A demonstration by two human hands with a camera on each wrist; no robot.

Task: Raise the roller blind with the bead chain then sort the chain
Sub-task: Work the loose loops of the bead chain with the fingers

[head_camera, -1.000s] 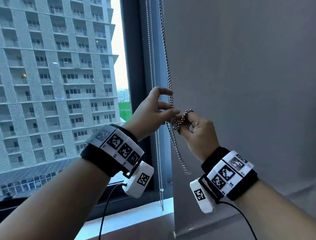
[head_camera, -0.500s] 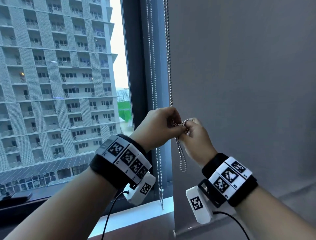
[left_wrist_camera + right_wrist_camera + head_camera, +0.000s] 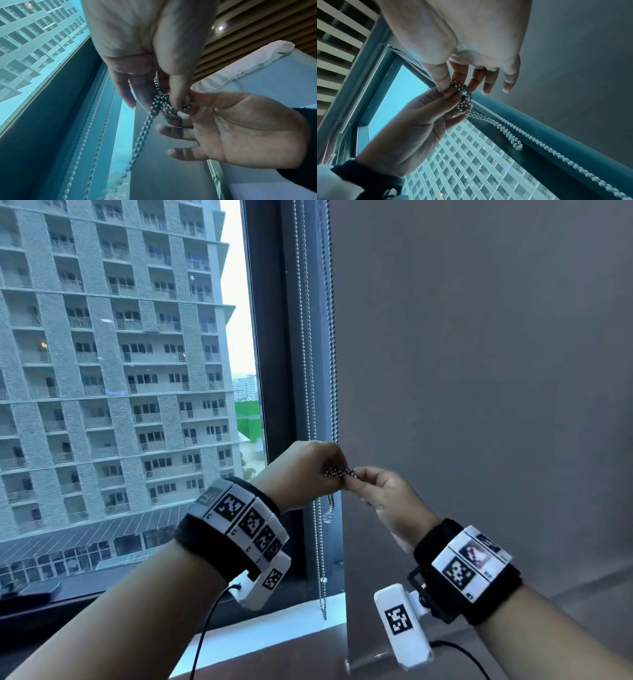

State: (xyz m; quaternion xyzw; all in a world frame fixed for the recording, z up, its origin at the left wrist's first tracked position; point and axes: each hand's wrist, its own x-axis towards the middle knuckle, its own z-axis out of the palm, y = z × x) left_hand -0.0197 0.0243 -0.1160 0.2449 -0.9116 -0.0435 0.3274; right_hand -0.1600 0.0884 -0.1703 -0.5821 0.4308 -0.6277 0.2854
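A metal bead chain [image 3: 333, 344] hangs taut beside the window frame and ends in a small coiled bundle [image 3: 340, 473] between my hands. My left hand [image 3: 335, 474] pinches the bundle from the left, fingers curled round the coils [image 3: 464, 106]. My right hand [image 3: 352, 478] pinches its other end between thumb and index [image 3: 187, 106], the other fingers spread loosely. A short loop of chain [image 3: 330, 503] dangles just below the hands. The grey roller blind [image 3: 479, 371] hangs down on the right.
A second bead chain [image 3: 310, 344] runs down the dark window frame [image 3: 274, 371] to the white sill [image 3: 274, 625]. Through the glass on the left stands a high-rise building [image 3: 102, 354]. Wrist-band cables trail under both forearms.
Both hands have dropped lower. The left hand closed on the chain, and the long loop that hung below the hands has been drawn up into the bundle.
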